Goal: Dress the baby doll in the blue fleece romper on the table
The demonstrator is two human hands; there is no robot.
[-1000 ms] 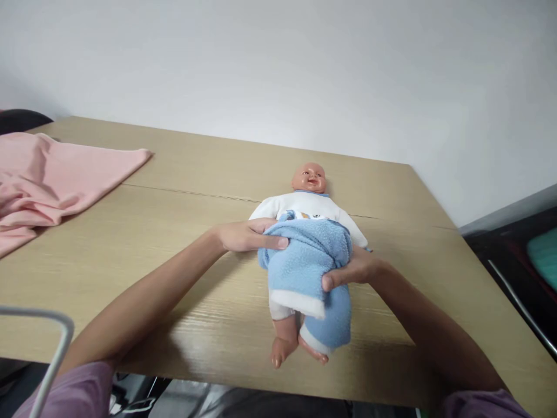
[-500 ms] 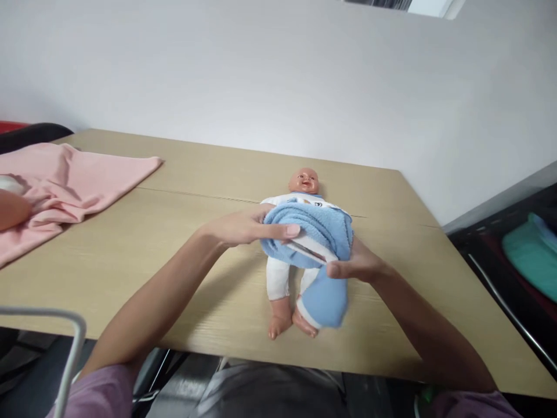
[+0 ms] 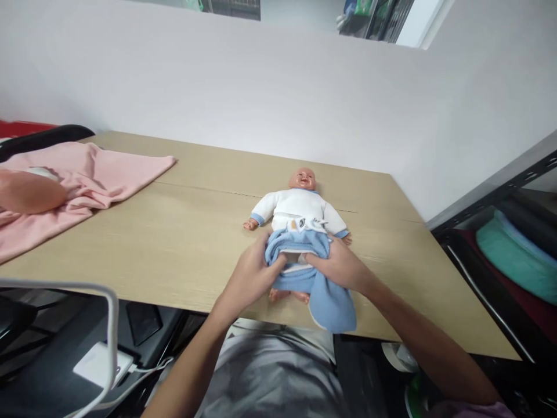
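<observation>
A baby doll [image 3: 300, 204] in a white top lies on its back on the wooden table [image 3: 183, 232], head toward the wall. Light blue fleece trousers [image 3: 324, 290] are bunched around its legs, one trouser leg hanging over the table's front edge. My left hand [image 3: 255, 273] grips the left side of the trousers' waistband. My right hand [image 3: 339, 268] grips the right side. The doll's bare feet [image 3: 287, 296] show just below my hands.
A pink cloth [image 3: 78, 180] lies on the table's left end, with another doll's head [image 3: 28, 191] resting on it. A white wire frame [image 3: 111, 325] stands at the near left. A dark shelf with a teal folded cloth [image 3: 517, 258] is at right.
Both hands have come toward me from the doll's chest down to its legs, drawing the blue trousers with them. The doll's white top is now uncovered.
</observation>
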